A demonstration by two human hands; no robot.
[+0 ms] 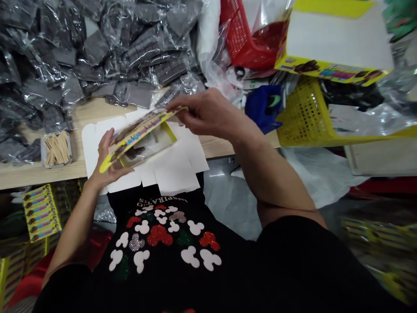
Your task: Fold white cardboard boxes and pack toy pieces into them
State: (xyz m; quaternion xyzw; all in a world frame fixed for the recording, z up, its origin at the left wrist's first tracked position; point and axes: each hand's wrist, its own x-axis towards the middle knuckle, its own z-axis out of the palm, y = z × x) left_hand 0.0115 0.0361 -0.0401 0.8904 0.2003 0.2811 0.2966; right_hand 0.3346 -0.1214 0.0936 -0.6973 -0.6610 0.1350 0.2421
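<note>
Wooden work table [215, 145] at chest height, seen from above, black sequinned T-shirt [159, 234] nearest at the bottom of the view. Left hand [109, 158] is palm up, fingers loosely spread and slightly curled, cradling the near end of a yellow printed carton [140, 139]. Right hand [208, 115] comes from above, thumb and fingers pinching the carton's far end. Carton sits tilted between the 2 hands, over a flat white cardboard blank [176, 167] that lies on the table edge. Carton's window is partly visible, contents too dark and blurred to make out. Left of the blank, a small tray of wooden picks [57, 150] stands on the table. Behind, a big heap of dark bars in clear plastic bags [97, 48] covers the far table. Further right: blue bag [263, 106], yellow plastic basket [306, 117], red plastic basket [244, 39], cut off at the top. Open yellow-and-white box [332, 43] is cut off top right. Stacked yellow cartons [41, 213] sit lower left; lower-right stacks are blurred.
</note>
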